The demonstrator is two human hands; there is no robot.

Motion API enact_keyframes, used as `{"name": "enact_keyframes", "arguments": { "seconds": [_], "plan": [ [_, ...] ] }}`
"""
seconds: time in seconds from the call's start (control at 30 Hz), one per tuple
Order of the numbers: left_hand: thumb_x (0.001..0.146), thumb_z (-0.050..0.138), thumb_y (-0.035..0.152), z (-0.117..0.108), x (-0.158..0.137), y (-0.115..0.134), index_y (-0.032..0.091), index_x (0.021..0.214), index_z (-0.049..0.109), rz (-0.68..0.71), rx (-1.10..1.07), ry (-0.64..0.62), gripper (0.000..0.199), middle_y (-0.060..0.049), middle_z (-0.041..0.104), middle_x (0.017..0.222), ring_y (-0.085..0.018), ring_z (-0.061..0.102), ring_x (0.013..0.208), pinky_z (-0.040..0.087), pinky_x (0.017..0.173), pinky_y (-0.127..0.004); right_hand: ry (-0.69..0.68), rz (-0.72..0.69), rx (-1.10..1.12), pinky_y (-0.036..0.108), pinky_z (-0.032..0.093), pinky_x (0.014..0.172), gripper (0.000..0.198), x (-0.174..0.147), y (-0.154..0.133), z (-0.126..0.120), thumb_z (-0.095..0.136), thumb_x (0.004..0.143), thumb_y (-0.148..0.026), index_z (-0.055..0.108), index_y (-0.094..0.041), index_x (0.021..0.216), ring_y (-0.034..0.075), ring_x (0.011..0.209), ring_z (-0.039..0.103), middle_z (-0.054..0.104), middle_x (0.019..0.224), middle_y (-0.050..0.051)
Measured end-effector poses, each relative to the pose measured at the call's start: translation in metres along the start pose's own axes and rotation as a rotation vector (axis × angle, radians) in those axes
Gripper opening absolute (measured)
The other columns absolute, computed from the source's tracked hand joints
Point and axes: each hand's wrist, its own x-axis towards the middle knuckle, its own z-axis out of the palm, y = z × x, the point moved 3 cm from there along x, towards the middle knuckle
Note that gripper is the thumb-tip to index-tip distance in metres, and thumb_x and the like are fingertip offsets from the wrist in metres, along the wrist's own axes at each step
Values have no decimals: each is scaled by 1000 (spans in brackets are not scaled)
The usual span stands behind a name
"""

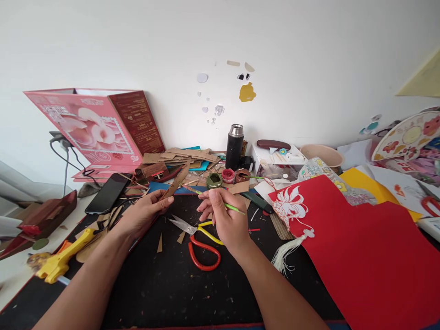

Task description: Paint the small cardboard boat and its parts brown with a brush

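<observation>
My left hand (149, 211) grips a narrow brown strip of cardboard (177, 179) between thumb and fingers, its end tilted up and away. A thin paintbrush with a green handle (234, 209) is pinched in my right hand (225, 217), and its tip points left toward the strip, apparently just short of it. Just beyond my hands stand small open paint jars: a dark green one (214, 180), a red one (228, 175) and a brown one (242, 175). Scissors (204, 254) with one red and one yellow handle lie below my hands, blades spread.
Cardboard scraps (182, 156) pile at the back beside a black flask (234, 149). A phone (108, 193) and a yellow glue gun (65, 256) lie left, near a pink box (99, 130). Red paper (364, 247) with a white tassel (288, 252) covers the right side of the black mat (178, 293).
</observation>
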Motion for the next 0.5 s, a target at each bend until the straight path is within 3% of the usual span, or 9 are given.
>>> {"name": "enact_keyframes", "arguments": {
  "seconds": [0.1,0.5],
  "plan": [
    [61,96,63,0,-1,0,23,88,72,11,-5,-14,54,0,61,75,-18,50,68,42,62,-33,-30,5,0,24,50,43,50,-1,1,2,56,111,-64,79,-22,98,16,54,75,80,78,6],
    [61,98,66,6,-3,4,21,83,71,24,-14,-124,57,2,51,74,-17,39,69,34,64,-31,-31,35,49,22,49,42,52,-2,2,3,57,109,-67,79,-21,98,15,53,75,79,77,5]
  ]
}}
